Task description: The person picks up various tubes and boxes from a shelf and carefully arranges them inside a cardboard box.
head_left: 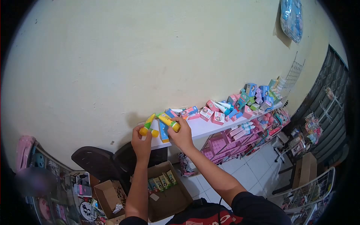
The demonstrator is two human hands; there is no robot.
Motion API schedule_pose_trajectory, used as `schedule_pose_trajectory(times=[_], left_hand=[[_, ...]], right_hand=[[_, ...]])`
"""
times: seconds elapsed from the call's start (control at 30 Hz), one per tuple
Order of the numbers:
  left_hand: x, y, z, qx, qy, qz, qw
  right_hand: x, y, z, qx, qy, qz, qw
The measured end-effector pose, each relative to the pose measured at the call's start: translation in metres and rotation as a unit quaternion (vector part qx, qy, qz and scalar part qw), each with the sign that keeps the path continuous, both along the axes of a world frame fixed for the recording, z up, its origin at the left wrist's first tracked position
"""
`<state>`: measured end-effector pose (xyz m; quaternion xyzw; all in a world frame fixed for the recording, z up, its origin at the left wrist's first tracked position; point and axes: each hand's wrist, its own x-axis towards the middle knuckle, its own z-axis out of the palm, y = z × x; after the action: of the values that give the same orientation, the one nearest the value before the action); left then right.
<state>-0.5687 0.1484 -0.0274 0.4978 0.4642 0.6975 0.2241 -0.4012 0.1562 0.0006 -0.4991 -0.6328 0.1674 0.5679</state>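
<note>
Yellow-and-green tubes are in both hands, above the left end of a white shelf (204, 130). My left hand (141, 144) is closed on a tube (149, 122) with a yellow cap; a second yellow cap (155, 133) shows beside it. My right hand (182, 134) grips another yellow tube (167, 120), tilted, its cap near my thumb. Just behind and below the tubes, a blue box (164, 132) stands on the shelf. Pink-and-blue boxes (190, 112) lie right of my right hand.
Many small boxes (218, 117) crowd the shelf to the right. Below are a pink rack (221, 146), an open cardboard box (168, 198) holding several small packs, a smaller carton (108, 197) and black chairs (92, 161). A wire basket (313, 195) stands at the lower right.
</note>
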Motion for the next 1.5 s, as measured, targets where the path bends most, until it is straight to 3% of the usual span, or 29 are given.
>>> schedule_pose_trajectory(times=[0.13, 0.2, 0.23, 0.3, 0.33, 0.5, 0.57, 0.63, 0.87, 0.97, 1.03, 1.17, 1.23, 1.33, 1.37, 1.5], left_hand=[[0.000, -0.014, 0.003, -0.061, -0.103, -0.036, 0.992], [0.001, -0.021, -0.001, -0.071, -0.326, -0.140, 0.932], [0.001, -0.026, 0.000, -0.070, -0.326, -0.133, 0.933], [0.000, -0.036, 0.003, -0.071, -0.470, -0.229, 0.849], [-0.001, -0.039, 0.003, -0.086, -0.482, -0.242, 0.838], [0.006, -0.061, 0.010, -0.086, -0.444, -0.233, 0.861], [0.006, -0.069, 0.010, -0.100, -0.364, -0.212, 0.901], [0.006, -0.078, 0.014, -0.106, -0.354, -0.211, 0.905], [0.008, -0.125, 0.001, -0.094, -0.401, -0.259, 0.874], [0.020, -0.156, -0.003, -0.141, -0.384, -0.205, 0.889], [0.025, -0.174, -0.021, -0.145, -0.365, -0.194, 0.899], [0.039, -0.208, -0.053, -0.193, -0.334, -0.138, 0.912], [0.042, -0.225, -0.066, -0.320, -0.284, -0.069, 0.901], [0.039, -0.251, -0.109, -0.335, -0.200, -0.029, 0.920], [0.040, -0.257, -0.116, -0.325, -0.141, 0.009, 0.935], [0.024, -0.273, -0.160, -0.329, -0.123, 0.030, 0.936]], right_hand=[[0.002, 0.000, -0.005, -0.067, 0.105, 0.070, 0.990], [0.003, -0.005, -0.008, -0.094, 0.154, 0.097, 0.979], [0.002, -0.011, -0.002, -0.116, 0.202, 0.115, 0.965], [0.000, -0.018, -0.001, -0.120, 0.233, 0.136, 0.955], [0.000, -0.020, -0.003, -0.134, 0.276, 0.160, 0.938], [-0.010, -0.036, -0.002, -0.161, 0.464, 0.253, 0.834], [-0.012, -0.043, -0.003, -0.171, 0.467, 0.255, 0.829], [-0.012, -0.049, -0.005, -0.183, 0.471, 0.259, 0.823], [-0.002, -0.084, -0.013, -0.202, 0.409, 0.309, 0.834], [0.006, -0.099, -0.024, -0.223, 0.381, 0.362, 0.821], [0.013, -0.108, -0.031, -0.284, 0.226, 0.391, 0.846], [0.022, -0.129, -0.065, -0.395, 0.194, 0.452, 0.776], [0.024, -0.141, -0.080, -0.404, 0.183, 0.459, 0.770], [0.020, -0.159, -0.123, -0.466, 0.182, 0.450, 0.740], [0.018, -0.164, -0.134, -0.468, 0.190, 0.431, 0.747], [0.008, -0.178, -0.173, -0.493, 0.169, 0.371, 0.768]])
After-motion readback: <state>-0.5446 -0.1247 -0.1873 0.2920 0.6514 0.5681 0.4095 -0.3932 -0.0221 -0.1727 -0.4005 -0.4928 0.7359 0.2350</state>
